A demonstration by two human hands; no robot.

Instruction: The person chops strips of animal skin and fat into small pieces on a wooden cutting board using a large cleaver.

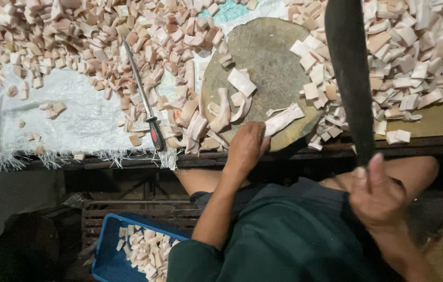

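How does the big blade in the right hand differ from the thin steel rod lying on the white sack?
The big blade is broad, flat and dark; the rod is thin, round and pale grey. The blade is raised off the table in the right hand; the rod lies loose among the pale cut pieces, untouched. The rod's handle is red and black; the blade's grip is hidden in the hand. Both are long tools.

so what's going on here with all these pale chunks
A person sits at a low table, cutting pale strips on a round wooden block. The left hand presses one strip at the block's near edge, while the right hand holds a big dark blade raised. Cut pieces cover the table; a blue crate below holds more.
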